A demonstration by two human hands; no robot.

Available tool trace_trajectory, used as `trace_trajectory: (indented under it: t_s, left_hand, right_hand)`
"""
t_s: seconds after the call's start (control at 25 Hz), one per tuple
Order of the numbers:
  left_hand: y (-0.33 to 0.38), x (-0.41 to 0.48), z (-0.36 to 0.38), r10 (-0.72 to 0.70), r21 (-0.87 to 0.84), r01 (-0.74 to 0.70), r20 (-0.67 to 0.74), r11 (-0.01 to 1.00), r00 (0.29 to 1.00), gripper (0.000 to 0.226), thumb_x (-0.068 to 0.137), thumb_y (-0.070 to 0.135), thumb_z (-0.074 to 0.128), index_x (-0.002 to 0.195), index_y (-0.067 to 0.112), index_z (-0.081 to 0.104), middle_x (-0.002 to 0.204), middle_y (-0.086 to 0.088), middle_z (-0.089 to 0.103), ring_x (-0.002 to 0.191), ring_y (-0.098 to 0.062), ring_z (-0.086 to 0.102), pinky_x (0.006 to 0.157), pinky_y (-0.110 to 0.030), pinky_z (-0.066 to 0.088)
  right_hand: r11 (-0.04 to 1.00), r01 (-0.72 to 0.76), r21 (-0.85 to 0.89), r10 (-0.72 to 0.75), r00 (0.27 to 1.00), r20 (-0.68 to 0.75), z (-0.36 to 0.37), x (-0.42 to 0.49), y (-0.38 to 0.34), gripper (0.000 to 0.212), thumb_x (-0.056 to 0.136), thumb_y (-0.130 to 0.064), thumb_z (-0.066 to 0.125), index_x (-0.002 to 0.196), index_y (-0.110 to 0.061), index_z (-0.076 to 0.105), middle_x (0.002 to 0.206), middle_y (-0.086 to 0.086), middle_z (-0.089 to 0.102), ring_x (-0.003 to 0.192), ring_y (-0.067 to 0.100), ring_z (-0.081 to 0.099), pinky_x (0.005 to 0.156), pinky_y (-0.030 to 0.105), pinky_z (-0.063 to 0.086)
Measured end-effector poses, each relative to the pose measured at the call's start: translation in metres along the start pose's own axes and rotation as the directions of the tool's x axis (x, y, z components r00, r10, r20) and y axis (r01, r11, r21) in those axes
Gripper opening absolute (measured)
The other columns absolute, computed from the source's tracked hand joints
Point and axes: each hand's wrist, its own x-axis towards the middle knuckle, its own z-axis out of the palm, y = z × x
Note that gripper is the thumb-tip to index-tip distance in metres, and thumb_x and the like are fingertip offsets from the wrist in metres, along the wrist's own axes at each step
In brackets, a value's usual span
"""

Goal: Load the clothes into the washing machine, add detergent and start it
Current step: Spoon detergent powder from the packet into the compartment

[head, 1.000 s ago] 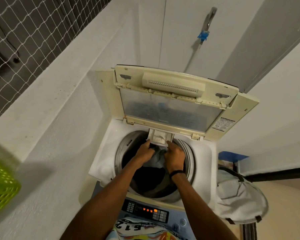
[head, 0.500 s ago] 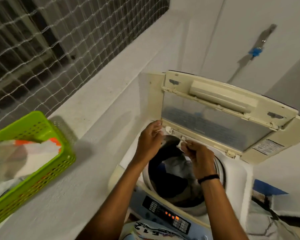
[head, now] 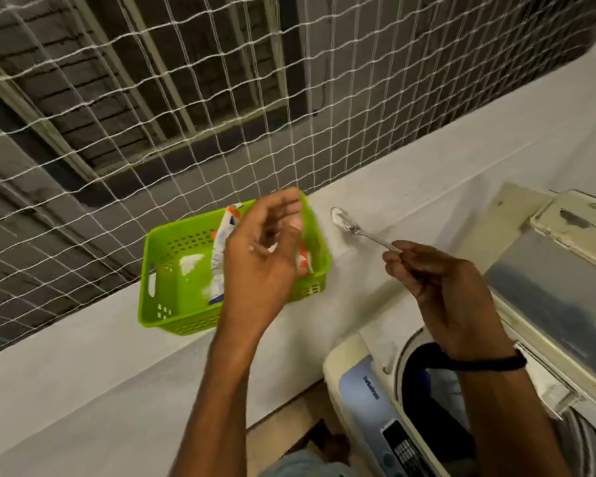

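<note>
My right hand (head: 441,290) grips the handle of a metal spoon (head: 350,226) whose bowl, dusted with white powder, points toward the ledge. My left hand (head: 262,256) hovers with its fingers apart over a green plastic basket (head: 172,270) on the white ledge. A white, blue and orange detergent packet (head: 221,249) lies in the basket, partly hidden by that hand. The top-loading washing machine (head: 369,383) sits at the lower right with its lid (head: 547,287) up. Dark and light clothes (head: 427,383) show in the drum.
A white string net (head: 221,98) covers the opening behind the ledge (head: 83,366). The machine's control panel (head: 403,449) is at the bottom edge. A gap of floor (head: 289,428) lies between the low wall and the machine.
The view swung left from the machine to the ledge. Both hands left the drum's back rim; the right now holds a spoon and the left is over the basket.
</note>
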Motion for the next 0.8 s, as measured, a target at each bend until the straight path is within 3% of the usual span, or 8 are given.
trace_trajectory:
  t_s: [0.16,0.24,0.32,0.4,0.44,0.56,0.68,0.8]
  left_hand:
    - [-0.006,0.005,-0.059,0.014,0.218,0.018,-0.147,0.976,0.989,0.018,0.094,0.011,0.064,0.108,0.022,0.069,0.107,0.007,0.072,0.097,-0.008,0.068,0.089,-0.029,0.055]
    - [-0.018,0.009,-0.079,-0.052,0.328,0.112,-0.186,0.938,0.981,0.016,0.092,0.021,0.069,0.106,0.027,0.067,0.107,0.009,0.070,0.100,-0.012,0.067,0.092,-0.039,0.056]
    - [-0.032,0.013,-0.090,-0.206,0.428,0.275,-0.201,0.861,0.958,0.029,0.085,0.033,0.076,0.110,0.030,0.061,0.110,0.008,0.067,0.103,-0.017,0.065,0.092,-0.043,0.055]
    - [-0.047,0.018,-0.095,-0.395,0.500,0.425,-0.171,0.755,0.903,0.045,0.079,0.046,0.077,0.116,0.031,0.057,0.117,0.002,0.066,0.108,-0.023,0.064,0.094,-0.045,0.053]
    - [-0.052,0.020,-0.096,-0.455,0.548,0.457,-0.151,0.701,0.878,0.048,0.079,0.052,0.075,0.118,0.028,0.058,0.119,0.000,0.066,0.109,-0.026,0.065,0.093,-0.046,0.053]
    - [-0.061,0.023,-0.097,-0.481,0.646,0.419,-0.091,0.638,0.872,0.037,0.087,0.053,0.062,0.111,0.024,0.064,0.105,-0.003,0.071,0.102,-0.031,0.066,0.086,-0.043,0.053]
    - [-0.062,0.022,-0.102,-0.460,0.592,0.390,-0.036,0.706,0.887,0.041,0.088,0.047,0.055,0.124,0.027,0.060,0.118,0.000,0.071,0.111,-0.029,0.064,0.095,-0.048,0.051]
    - [-0.062,0.020,-0.106,-0.457,0.540,0.399,-0.030,0.741,0.889,0.042,0.089,0.044,0.053,0.130,0.032,0.054,0.127,0.004,0.067,0.118,-0.026,0.061,0.101,-0.049,0.049]
  right_hand:
    - [0.955,0.127,-0.269,-0.086,0.984,0.158,0.055,0.002,-0.002,0.020,0.086,0.014,0.053,0.088,0.007,0.071,0.081,0.023,0.073,0.081,0.034,0.073,0.072,0.031,0.061]
    - [0.853,0.212,-0.477,-0.128,0.971,0.202,0.078,0.005,0.005,0.019,0.085,0.010,0.058,0.083,0.002,0.074,0.077,0.023,0.073,0.077,0.034,0.073,0.075,0.039,0.062]
    - [0.539,0.341,-0.770,-0.203,0.940,0.274,0.096,0.012,0.014,0.014,0.079,-0.013,0.064,0.078,-0.013,0.077,0.080,0.015,0.075,0.080,0.030,0.074,0.083,0.043,0.058]
    - [0.111,0.391,-0.914,-0.192,0.910,0.366,0.115,0.015,0.022,0.036,0.064,-0.035,0.050,0.082,-0.022,0.078,0.095,0.006,0.074,0.095,0.030,0.069,0.087,0.035,0.052]
    - [0.008,0.385,-0.923,-0.177,0.909,0.378,0.124,0.015,0.026,0.048,0.058,-0.038,0.044,0.087,-0.021,0.078,0.102,0.005,0.073,0.100,0.031,0.066,0.087,0.032,0.049]
    - [-0.007,0.376,-0.927,-0.181,0.911,0.371,0.143,0.019,0.037,0.061,0.055,-0.038,0.038,0.094,-0.012,0.077,0.102,0.011,0.072,0.100,0.036,0.062,0.085,0.035,0.049]
    - [0.086,0.349,-0.933,-0.113,0.934,0.339,0.150,0.035,0.050,0.044,0.067,-0.033,0.049,0.095,-0.014,0.078,0.099,0.007,0.075,0.100,0.031,0.064,0.086,0.031,0.051]
    - [0.036,0.342,-0.939,-0.060,0.939,0.339,0.147,0.054,0.056,0.033,0.077,-0.029,0.054,0.097,-0.013,0.075,0.097,0.008,0.074,0.098,0.029,0.066,0.085,0.032,0.053]
